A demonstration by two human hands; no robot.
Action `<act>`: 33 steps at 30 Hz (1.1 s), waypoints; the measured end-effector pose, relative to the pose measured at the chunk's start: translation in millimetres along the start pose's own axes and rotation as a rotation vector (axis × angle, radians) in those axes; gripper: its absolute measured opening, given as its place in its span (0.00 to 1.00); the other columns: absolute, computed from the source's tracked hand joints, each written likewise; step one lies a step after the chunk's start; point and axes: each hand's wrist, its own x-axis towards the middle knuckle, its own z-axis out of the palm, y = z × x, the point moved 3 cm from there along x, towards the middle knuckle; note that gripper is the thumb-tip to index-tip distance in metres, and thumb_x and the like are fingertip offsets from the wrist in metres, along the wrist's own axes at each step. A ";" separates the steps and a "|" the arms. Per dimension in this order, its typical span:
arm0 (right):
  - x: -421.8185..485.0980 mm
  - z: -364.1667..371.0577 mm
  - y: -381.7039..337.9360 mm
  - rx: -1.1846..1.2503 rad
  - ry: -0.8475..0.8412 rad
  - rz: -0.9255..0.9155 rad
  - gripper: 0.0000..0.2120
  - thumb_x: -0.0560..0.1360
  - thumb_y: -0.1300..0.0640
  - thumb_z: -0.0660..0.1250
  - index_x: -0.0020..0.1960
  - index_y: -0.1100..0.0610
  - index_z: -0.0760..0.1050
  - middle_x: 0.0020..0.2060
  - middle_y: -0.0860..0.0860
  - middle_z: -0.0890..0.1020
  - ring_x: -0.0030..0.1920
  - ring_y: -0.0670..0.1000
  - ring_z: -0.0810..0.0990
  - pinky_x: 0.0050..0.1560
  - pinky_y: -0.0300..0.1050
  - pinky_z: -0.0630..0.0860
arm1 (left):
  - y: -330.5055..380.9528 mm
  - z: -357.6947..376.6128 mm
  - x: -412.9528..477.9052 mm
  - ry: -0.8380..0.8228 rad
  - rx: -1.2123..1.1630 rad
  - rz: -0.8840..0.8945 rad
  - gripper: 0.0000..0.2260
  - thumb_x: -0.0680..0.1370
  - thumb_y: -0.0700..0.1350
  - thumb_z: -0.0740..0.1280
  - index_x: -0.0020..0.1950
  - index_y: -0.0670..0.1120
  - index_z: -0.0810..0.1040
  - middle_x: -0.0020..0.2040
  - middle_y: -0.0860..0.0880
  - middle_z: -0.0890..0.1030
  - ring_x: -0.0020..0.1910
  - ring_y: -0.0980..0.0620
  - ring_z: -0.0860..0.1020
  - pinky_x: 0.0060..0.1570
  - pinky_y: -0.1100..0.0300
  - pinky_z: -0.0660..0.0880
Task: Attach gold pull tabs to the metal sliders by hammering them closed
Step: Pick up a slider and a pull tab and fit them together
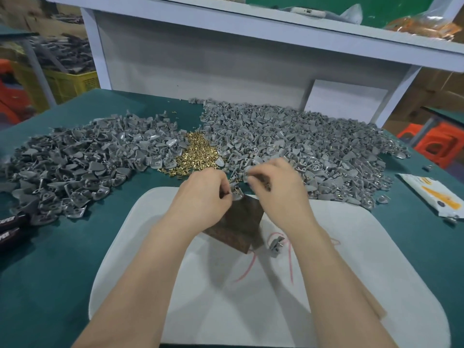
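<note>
While both hands work close together over the far corner of the block (241,222), the job stands at the fitting stage, with no hammering begun. The left hand (203,194) has its grip clamped on one grey slider (237,194), thumb and fingertips pinching it just above the block's far corner. The right hand (278,187) has its fingers curled tight together; gold glints beneath them, so it seems to pinch a tab (266,187), though the piece is too small to be sure.

The relation that matters is the short gap between the two grips. The slider lies to the left of the right fingertips and slightly nearer, almost touching them. The tab would have to travel left and a little toward the person to meet it. The right hand is the nearer one for that move, while the left only has to keep the slider steady. Its long axis cannot be read under the fingers.

Stock lies just beyond the hands. A gold heap (198,151) sits between a left pile (75,167) and a larger right pile (313,146) of grey sliders. All of it is spread on the green desk (50,272). The block rests on a white pad (351,247), with a loose slider (276,244) and a pink cord (291,262) just right of it. No hammer shows plainly. Two black handles (10,227) lie at the left edge, well away from either hand, and what tool they belong to cannot be told.
</note>
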 end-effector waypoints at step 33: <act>-3.1 5.0 -8.9 0.431 -0.060 0.106 0.12 0.74 0.62 0.68 0.40 0.46 0.74 0.39 0.47 0.82 0.44 0.48 0.81 0.53 0.48 0.78 | 1.8 0.7 -0.3 -0.005 0.004 0.018 0.05 0.74 0.45 0.68 0.39 0.50 0.74 0.43 0.51 0.77 0.48 0.47 0.76 0.50 0.51 0.75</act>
